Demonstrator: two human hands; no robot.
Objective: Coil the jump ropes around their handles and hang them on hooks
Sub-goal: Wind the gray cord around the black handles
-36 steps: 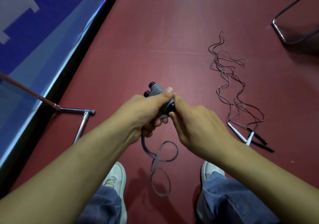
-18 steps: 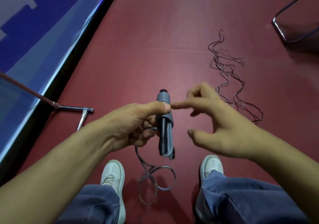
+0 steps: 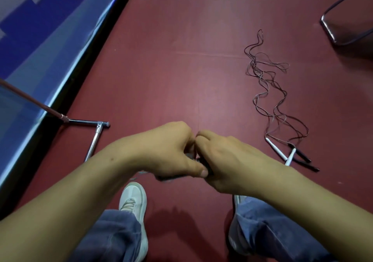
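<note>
Hands together, left hand (image 3: pixel 169 150) and right hand (image 3: pixel 228 160) both gripping dark jump rope (image 3: pixel 202 161), mostly hidden

left hand (image 3: pixel 171 150), right hand (image 3: pixel 228 160): gripping rope handles (image 3: pixel 204 163) | loose ropes (image 3: pixel 276 149): floor (image 3: pixel 181 60)

A broad stretch of red floor (image 3: pixel 177 76) lies open ahead of the hands and runs to the top edge. On the left it ends at a blue panel (image 3: pixel 46 25) with a dark border, and a chrome stand tube (image 3: pixel 94 143) juts out from that side, near the left forearm. On the right, loose jump ropes (image 3: pixel 266 92) sprawl in a tangle, their white and black handles (image 3: pixel 290 154) just beside the right forearm. A metal frame (image 3: pixel 331 35) stands in the far right corner, well apart from the ropes. The left hand (image 3: pixel 171 150) and right hand (image 3: pixel 224 160) meet mid-floor, both gripping dark jump rope handles (image 3: pixel 201 161) above the gap between the jeans legs (image 3: pixel 113 231).
</note>
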